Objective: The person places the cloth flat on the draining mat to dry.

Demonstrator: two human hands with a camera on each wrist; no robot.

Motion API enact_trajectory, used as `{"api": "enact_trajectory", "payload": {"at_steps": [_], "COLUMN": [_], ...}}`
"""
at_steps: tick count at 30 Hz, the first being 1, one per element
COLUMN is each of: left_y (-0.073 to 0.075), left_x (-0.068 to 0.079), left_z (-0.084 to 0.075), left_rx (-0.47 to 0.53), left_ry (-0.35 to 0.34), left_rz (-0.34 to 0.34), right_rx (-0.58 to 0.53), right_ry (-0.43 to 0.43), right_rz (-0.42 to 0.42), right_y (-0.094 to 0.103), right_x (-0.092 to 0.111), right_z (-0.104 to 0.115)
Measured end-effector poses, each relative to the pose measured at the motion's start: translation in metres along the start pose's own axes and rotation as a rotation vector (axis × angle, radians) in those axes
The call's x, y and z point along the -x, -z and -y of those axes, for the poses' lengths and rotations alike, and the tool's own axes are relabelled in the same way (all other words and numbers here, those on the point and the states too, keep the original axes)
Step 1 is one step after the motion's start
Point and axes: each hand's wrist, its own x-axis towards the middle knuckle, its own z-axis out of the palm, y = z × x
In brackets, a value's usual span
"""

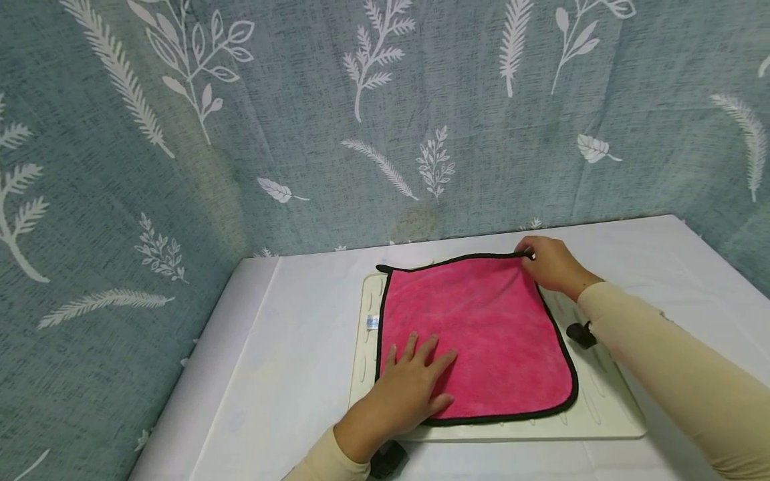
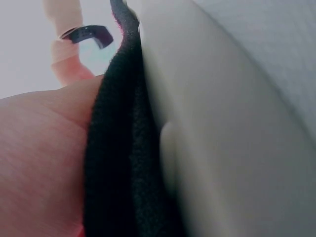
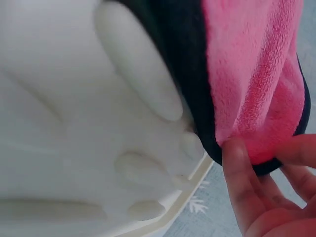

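A pink cloth (image 1: 481,334) with a black border lies over a cream ridged mat or tray (image 1: 601,407). On the cloth's near left part rests my left hand (image 1: 409,387), palm down with fingers spread. At the far right corner my right hand (image 1: 553,264) pinches the black edge and holds that corner a little raised. The right wrist view shows the thumb and fingers (image 3: 237,173) gripping the bordered corner, with the cloth (image 3: 252,74) hanging in folds beside the ridged surface. In the left wrist view, the black border (image 2: 113,148) runs between the left hand and the cream rim.
A white-covered table (image 1: 289,361) carries the cream piece. Behind and to the left hangs a blue-green curtain (image 1: 313,100) with white leaf prints. A small white and blue label (image 1: 372,323) sticks out at the cloth's left edge. Each wrist wears a black device (image 1: 388,459).
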Motion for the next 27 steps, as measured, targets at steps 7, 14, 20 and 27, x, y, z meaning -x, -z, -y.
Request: {"api": "enact_trajectory", "payload": {"at_steps": [7,14,20,27], "left_y": [-0.001,-0.001,0.0,0.004], "left_x": [0.0,0.001,0.001,0.003], "left_z": [0.002,0.001,0.0,0.005], "left_rx": [-0.013,-0.006,0.0,0.039], "left_ry": [0.0,-0.006,-0.002,-0.035], "left_rz": [0.001,-0.003,-0.002,-0.005], "right_rx": [-0.028,-0.069,-0.008,0.096], "right_ry": [0.022,0.061,0.169,0.272], "right_rz": [0.034,0.011,-0.059,-0.062], "right_y": [-0.003,-0.004,-0.006,-0.013], "right_x": [0.011,0.04,0.074,0.114], "right_z": [0.004,0.007,0.019,0.036]}}
